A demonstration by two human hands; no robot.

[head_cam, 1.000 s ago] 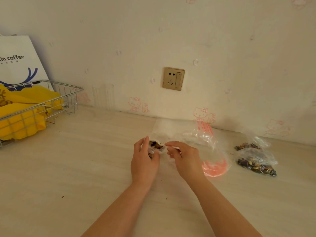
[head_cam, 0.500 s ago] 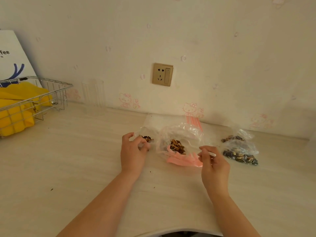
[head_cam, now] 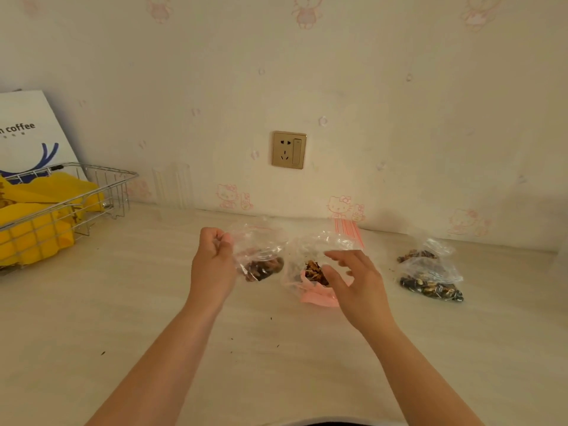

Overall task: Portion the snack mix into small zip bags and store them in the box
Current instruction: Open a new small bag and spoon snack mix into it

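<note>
Gripping the top of a small zip bag (head_cam: 259,256) with curled fingers, the left hand (head_cam: 213,264) holds it up just above the worktop (head_cam: 123,318), near the middle toward the back edge. Dark snack pieces sit in the bottom of that bag. The right hand (head_cam: 358,287) hovers just beside it with fingers spread and relaxed, holding nothing, in front of a larger clear bag (head_cam: 313,265) that has a pink band at its lower edge and a heap of brown snack mix (head_cam: 313,270) inside. This larger bag lies on the worktop between the two hands, close to the back edge. Farther toward the right edge lies another clear bag (head_cam: 430,272) with dark and light seeds in it. At the left edge stands a wire basket (head_cam: 101,186) holding yellow packets (head_cam: 33,229), with a white paper bag (head_cam: 30,133) marked "coffee" behind it against the wall. A clear tumbler (head_cam: 172,189) stands at the back edge, and a gold wall socket (head_cam: 289,150) is set above it to the right. Small dark crumbs dot the worktop.
</note>
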